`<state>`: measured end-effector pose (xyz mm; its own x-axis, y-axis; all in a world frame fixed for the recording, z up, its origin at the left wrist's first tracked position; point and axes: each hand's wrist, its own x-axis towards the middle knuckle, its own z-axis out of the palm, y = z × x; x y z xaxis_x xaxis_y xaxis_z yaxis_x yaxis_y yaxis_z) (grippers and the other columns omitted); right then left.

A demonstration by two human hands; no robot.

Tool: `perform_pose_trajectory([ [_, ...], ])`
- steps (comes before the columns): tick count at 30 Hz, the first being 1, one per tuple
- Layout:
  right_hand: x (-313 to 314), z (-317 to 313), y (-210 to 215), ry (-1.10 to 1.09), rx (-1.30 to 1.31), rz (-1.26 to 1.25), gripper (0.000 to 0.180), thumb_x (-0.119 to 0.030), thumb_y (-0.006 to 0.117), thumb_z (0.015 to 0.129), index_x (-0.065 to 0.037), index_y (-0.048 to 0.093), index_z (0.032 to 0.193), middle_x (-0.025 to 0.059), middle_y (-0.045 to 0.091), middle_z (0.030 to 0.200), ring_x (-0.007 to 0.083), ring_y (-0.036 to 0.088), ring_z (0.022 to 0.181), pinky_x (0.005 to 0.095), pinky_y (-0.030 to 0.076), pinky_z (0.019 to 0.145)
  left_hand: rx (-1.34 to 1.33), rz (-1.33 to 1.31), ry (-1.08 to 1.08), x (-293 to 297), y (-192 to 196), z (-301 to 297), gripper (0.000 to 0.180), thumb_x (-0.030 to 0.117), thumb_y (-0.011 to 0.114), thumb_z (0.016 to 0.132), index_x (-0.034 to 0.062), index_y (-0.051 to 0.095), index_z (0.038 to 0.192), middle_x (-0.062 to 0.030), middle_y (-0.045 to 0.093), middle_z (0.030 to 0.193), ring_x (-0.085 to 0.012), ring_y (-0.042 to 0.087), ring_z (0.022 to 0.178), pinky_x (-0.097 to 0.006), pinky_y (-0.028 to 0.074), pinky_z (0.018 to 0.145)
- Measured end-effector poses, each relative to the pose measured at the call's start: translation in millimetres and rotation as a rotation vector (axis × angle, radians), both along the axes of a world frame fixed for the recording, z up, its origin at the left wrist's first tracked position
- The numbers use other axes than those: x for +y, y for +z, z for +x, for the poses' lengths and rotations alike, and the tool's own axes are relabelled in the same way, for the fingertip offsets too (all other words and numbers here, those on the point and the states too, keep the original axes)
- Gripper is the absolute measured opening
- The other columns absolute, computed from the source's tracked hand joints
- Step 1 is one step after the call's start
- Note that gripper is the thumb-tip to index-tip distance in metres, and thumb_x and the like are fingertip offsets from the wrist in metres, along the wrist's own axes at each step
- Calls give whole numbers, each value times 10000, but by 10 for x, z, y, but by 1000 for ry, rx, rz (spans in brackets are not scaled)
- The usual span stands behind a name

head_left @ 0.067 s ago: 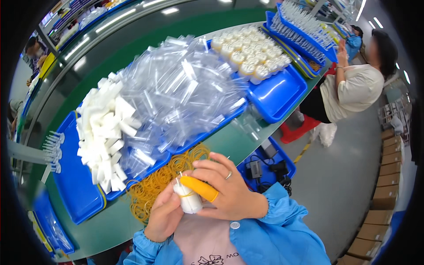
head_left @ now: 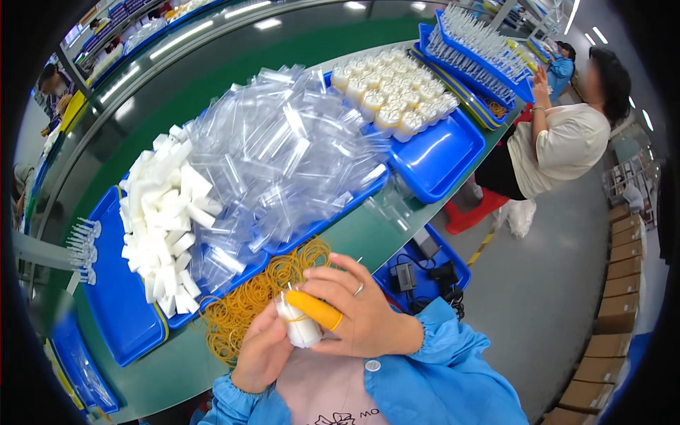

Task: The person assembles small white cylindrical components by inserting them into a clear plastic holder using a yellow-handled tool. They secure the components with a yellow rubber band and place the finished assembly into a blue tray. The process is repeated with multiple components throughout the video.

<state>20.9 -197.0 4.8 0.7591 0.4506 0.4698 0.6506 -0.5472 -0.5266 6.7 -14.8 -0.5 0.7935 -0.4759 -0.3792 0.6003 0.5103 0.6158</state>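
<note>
A short white cylindrical bundle (head_left: pixel 303 333), with a yellow-brown rubber band around it and thin white tips at its top, is held in front of my chest. My left hand (head_left: pixel 261 347) grips it from the left, thumb and fingers against its side. From the right, my right hand (head_left: pixel 361 312) closes on it, with an orange finger cot (head_left: pixel 314 309) on one finger lying across the top and a ring on another. Just beyond my hands, a heap of yellow-brown rubber bands (head_left: pixel 244 312) lies on the green table (head_left: pixel 340 244).
Blue trays hold white foam-like pieces (head_left: pixel 166 219), transparent plastic sleeves (head_left: pixel 276 149) and banded white bundles (head_left: pixel 397 92). Racks of white pronged parts (head_left: pixel 474 57) stand at the far right. A blue bin with adapters and cables (head_left: pixel 404 276) sits at right. A person (head_left: pixel 559 142) works beyond.
The view has shifted slightly, and the surroundings sit a little differently in it. Both hands keep hold of the banded white bundle, with almost the same grip.
</note>
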Motion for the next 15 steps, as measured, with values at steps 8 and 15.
perform_pose_trajectory([
  [8, -223, 37, 115, 250, 497, 321, 810, -284, 776, 628, -72, 414, 1320, 138, 374, 1316, 331, 373, 1221, 437, 292, 1020, -156, -100, -186, 158, -151, -17, 794, 299, 723, 763, 10, 294, 1366, -94, 498, 1222, -200, 507, 1122, -333, 382, 970],
  [15, -393, 62, 112, 305, 484, 299, 534, -232, 775, 657, -71, 600, 1136, 79, 525, 1108, 259, 470, 1081, 375, 391, 914, -269, 121, -194, 44, -17, -57, 848, 421, 660, 805, -2, 228, 1400, -164, 422, 1335, -272, 430, 1234, -364, 339, 1010],
])
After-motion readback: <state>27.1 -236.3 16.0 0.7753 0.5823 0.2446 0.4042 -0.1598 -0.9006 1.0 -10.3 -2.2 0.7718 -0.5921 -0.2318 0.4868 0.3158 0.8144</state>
